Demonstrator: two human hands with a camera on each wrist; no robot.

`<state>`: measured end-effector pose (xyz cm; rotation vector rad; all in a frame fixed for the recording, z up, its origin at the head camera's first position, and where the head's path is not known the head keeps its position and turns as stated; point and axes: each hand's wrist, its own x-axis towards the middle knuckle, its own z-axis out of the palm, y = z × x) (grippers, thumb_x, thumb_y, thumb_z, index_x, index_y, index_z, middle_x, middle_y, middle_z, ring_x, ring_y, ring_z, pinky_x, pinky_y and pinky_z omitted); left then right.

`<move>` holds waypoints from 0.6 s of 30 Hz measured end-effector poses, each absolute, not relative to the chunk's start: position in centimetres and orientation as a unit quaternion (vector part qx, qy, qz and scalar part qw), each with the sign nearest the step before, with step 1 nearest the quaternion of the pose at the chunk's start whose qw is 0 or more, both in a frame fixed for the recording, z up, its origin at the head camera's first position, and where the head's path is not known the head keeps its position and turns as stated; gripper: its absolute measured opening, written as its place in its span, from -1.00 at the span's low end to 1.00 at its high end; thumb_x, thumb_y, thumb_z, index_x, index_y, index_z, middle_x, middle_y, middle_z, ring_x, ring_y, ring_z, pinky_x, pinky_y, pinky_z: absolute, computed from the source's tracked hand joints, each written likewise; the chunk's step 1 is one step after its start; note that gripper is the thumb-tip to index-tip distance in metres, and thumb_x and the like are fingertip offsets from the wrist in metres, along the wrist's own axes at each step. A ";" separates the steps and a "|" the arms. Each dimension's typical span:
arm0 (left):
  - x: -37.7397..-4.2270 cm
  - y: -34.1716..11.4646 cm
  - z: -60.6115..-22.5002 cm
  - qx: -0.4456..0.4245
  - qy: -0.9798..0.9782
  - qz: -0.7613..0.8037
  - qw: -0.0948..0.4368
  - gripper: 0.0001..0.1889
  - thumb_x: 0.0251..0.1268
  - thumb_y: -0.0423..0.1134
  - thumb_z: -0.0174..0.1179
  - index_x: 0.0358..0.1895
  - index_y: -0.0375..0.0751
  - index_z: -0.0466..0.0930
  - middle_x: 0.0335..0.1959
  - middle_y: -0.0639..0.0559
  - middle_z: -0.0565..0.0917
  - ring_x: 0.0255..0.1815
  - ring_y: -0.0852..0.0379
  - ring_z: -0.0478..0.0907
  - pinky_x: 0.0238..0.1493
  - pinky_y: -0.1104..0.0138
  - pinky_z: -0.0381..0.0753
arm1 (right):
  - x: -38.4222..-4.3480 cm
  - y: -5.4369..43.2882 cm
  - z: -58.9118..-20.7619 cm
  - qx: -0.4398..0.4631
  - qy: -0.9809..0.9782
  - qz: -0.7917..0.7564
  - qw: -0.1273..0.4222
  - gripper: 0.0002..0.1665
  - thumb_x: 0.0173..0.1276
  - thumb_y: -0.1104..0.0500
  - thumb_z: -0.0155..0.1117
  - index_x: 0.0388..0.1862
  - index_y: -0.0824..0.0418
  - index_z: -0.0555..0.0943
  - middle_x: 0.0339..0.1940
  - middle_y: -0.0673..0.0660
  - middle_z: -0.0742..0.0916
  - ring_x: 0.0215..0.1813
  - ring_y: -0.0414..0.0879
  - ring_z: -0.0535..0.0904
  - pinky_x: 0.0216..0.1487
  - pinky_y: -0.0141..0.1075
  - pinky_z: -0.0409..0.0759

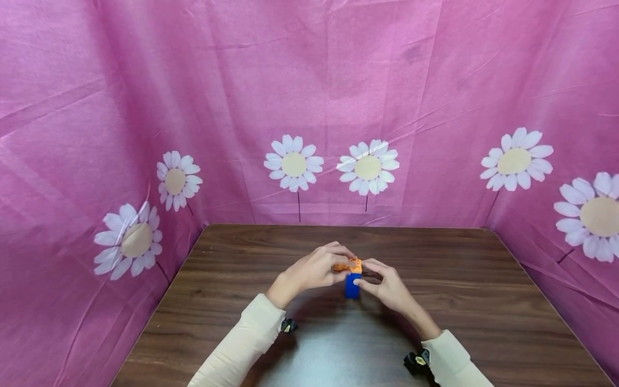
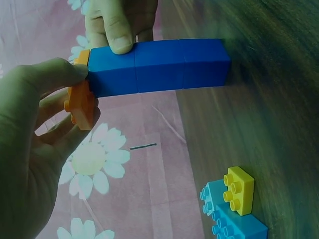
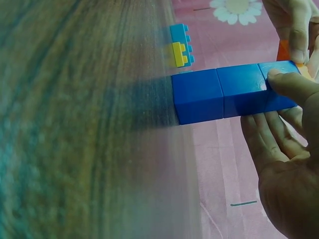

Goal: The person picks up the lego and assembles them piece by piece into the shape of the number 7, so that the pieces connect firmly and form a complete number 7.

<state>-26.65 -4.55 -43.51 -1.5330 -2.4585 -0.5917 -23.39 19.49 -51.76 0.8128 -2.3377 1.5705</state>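
A tower of three blue toy building bricks stands upright on the table. An orange brick sits across its top end, sticking out to one side toward my left hand. My left hand pinches this orange brick between thumb and fingers. On the other side, my right hand grips the topmost blue brick, thumb on one face and fingers against another. Whether the orange brick is pressed fully down cannot be made out.
Light blue bricks and a yellow brick rest on the table beyond the tower, visible in both wrist views and hidden in the head view. The brown wooden table is bordered by a pink cloth with white flowers.
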 end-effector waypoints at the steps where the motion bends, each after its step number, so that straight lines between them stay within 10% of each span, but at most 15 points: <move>1: -26.6 -4.5 -43.4 -0.515 -0.828 -0.200 0.092 -0.79 0.43 -0.26 0.40 0.05 -0.16 0.83 0.14 0.03 0.77 0.17 0.12 0.63 0.22 0.44 0.64 | -23.4 19.5 -51.7 0.275 -0.791 0.537 0.101 -0.54 0.34 0.37 0.54 0.21 0.35 0.72 0.13 0.26 0.76 0.16 -0.39 0.66 0.16 -0.19 0.77; 18: -26.3 -3.9 -42.7 -0.505 -0.835 -0.208 0.062 -0.83 0.40 -0.28 0.40 -0.01 -0.18 0.83 0.04 0.05 0.78 0.13 0.17 0.62 0.20 0.54 0.60 | -23.5 19.5 -51.9 0.279 -0.779 0.555 0.084 -0.55 0.35 0.37 0.52 0.21 0.37 0.71 0.10 0.23 0.73 0.13 -0.37 0.69 0.13 -0.29 0.76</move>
